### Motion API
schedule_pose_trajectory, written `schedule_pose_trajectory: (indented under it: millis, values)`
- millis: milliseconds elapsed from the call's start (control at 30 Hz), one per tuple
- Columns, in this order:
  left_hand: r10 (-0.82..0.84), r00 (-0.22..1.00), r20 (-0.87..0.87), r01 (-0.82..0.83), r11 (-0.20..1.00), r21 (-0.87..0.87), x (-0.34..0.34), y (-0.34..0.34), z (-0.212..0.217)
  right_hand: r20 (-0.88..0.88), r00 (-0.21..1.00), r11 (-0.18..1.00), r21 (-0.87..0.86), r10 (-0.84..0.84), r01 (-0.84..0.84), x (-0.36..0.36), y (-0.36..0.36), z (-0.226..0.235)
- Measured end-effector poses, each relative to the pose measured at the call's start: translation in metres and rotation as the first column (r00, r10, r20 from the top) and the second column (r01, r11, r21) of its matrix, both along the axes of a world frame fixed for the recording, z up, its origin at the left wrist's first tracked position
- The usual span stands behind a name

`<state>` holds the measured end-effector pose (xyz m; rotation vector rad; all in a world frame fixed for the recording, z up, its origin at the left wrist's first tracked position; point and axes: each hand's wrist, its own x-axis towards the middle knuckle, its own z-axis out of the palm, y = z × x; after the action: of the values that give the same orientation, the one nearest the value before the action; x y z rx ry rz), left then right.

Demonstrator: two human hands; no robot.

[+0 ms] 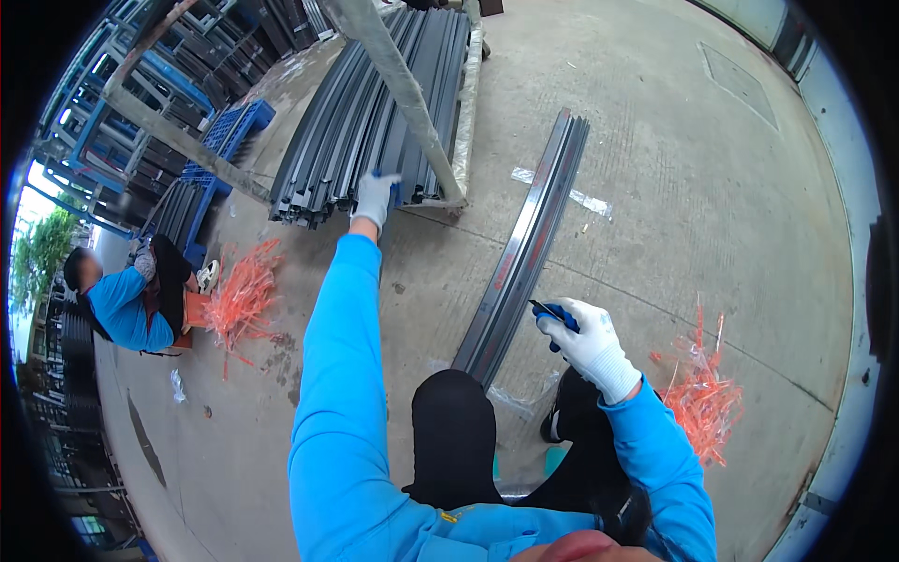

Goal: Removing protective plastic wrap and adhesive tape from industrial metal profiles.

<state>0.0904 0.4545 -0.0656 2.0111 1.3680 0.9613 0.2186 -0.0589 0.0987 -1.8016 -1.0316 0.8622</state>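
Observation:
My left hand (374, 199), in a white glove with blue on the palm side, reaches out to the near ends of a large stack of long dark grey metal profiles (328, 155). Its fingers are small and blurred against the dark ends, so their grip is not clear. My right hand (588, 345), gloved the same way, is closed around a thin black pen-like tool (541, 307), tip pointing left. Just left of that hand, a narrow bundle of dark metal profiles (526, 248) lies on the floor, its near end by my knee.
A metal rack post (403, 89) slants across the stack. Tangled orange plastic strips lie in a heap at right (702, 398) and another at left (245, 290). A seated person (131, 295) in blue is at far left, near a blue pallet (229, 136). Clear film (590, 202) lies by the bundle.

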Motion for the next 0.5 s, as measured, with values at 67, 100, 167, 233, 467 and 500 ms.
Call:
schedule_pose_trajectory:
  millis: [67,100,167,233,467,500]
  values:
    - [-0.222,0.916,0.333,0.311,0.919,-0.242,0.094,-0.053,0.014,0.05,0.995,0.991,-0.09,-0.091,0.095,0.02,-0.016,-0.02]
    - [-0.217,0.92,0.327,0.302,0.924,-0.236,0.093,-0.056,0.015,0.067,0.995,0.995,-0.062,-0.075,0.079,0.02,-0.016,-0.019]
    - [-0.174,0.891,-0.419,0.19,0.982,-0.003,0.077,-0.069,0.013,0.096,0.994,0.999,-0.01,-0.042,0.043,0.017,-0.014,-0.016]
    - [-0.24,0.677,-0.695,0.184,0.97,-0.157,0.075,-0.111,-0.005,0.071,0.996,0.998,-0.021,-0.052,0.054,0.018,-0.016,-0.013]
    - [-0.153,0.86,-0.487,0.146,0.988,-0.052,0.042,-0.151,-0.064,0.021,0.998,0.998,-0.023,-0.066,0.066,0.016,-0.016,-0.009]
    - [-0.116,0.926,-0.36,0.095,0.993,-0.076,0.043,-0.154,-0.074,0.033,0.997,0.997,-0.026,-0.076,0.077,0.017,-0.018,-0.01]
